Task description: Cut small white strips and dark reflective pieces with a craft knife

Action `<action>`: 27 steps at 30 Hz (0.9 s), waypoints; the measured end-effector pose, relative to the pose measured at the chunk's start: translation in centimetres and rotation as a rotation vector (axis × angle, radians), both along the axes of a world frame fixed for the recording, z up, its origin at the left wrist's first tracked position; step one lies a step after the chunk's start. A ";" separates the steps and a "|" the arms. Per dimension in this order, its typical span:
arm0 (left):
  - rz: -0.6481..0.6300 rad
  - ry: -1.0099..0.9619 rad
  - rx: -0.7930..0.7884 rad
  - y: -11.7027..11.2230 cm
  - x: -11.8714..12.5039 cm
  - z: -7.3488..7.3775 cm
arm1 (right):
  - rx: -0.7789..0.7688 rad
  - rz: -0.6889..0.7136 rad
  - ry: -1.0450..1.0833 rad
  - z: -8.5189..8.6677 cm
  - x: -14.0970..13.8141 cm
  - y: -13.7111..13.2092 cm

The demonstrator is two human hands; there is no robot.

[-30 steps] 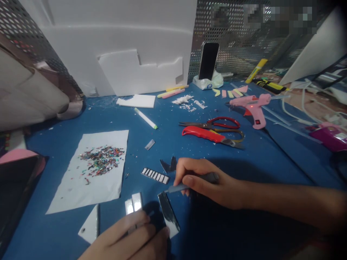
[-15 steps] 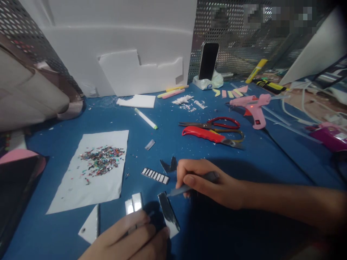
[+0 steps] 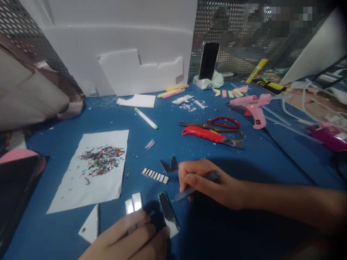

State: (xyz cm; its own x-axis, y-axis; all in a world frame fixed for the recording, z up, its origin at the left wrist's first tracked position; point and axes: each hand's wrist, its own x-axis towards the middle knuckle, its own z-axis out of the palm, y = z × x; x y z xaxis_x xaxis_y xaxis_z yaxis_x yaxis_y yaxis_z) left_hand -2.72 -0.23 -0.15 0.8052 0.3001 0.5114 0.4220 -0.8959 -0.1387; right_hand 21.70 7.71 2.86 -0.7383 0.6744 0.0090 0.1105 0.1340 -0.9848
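My right hand (image 3: pixel 206 184) grips a dark grey pen-like tool (image 3: pixel 184 194), its tip just right of a small strip (image 3: pixel 166 207). That strip is glossy black over most of its length, with a white lower end. At the bottom, my left hand (image 3: pixel 132 238) has its fingers bent, a fingertip against the strip's lower left edge. Something grey shows between two of its fingers, too hidden to name. Two white pieces (image 3: pixel 134 203) stick out just above these fingers. Nearby lie a black strip with white bars (image 3: pixel 155 176) and a black V-shaped piece (image 3: pixel 169 166).
Left, a white sheet (image 3: pixel 73 195) carries colourful shiny bits. Beyond my right hand are scissors (image 3: pixel 225 121), a red-handled cutter (image 3: pixel 202 133) and a pink glue gun (image 3: pixel 253 108) with its cord. A phone (image 3: pixel 209 61) stands at the back. A white triangular piece (image 3: pixel 92 224) lies near my left hand.
My right hand has shifted slightly right, and the tool's tip has come away from the strip's upper edge. My left hand and the strip stay put.
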 end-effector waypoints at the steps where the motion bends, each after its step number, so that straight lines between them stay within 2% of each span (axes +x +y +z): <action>1: 0.000 -0.005 -0.002 0.0 0.0 0.0 | 0.012 -0.019 -0.004 0.0 0.0 0.0; 18: -0.005 -0.002 -0.014 0.0 -0.1 -0.1 | 0.019 -0.015 0.003 0.0 -0.1 0.1; 23: -0.005 -0.008 -0.010 0.2 0.0 0.0 | -0.055 0.066 0.013 0.0 -0.2 0.2; 27: -0.009 -0.016 -0.029 0.0 0.0 -0.2 | -0.035 0.026 0.006 0.0 -0.2 0.2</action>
State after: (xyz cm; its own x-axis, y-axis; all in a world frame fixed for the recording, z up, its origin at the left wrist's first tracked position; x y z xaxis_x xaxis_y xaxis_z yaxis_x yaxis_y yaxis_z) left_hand -2.72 -0.28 -0.35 0.7995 0.3078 0.5158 0.4160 -0.9032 -0.1059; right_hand 21.54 7.92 2.85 -0.7555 0.6550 -0.0098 0.1017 0.1026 -0.9895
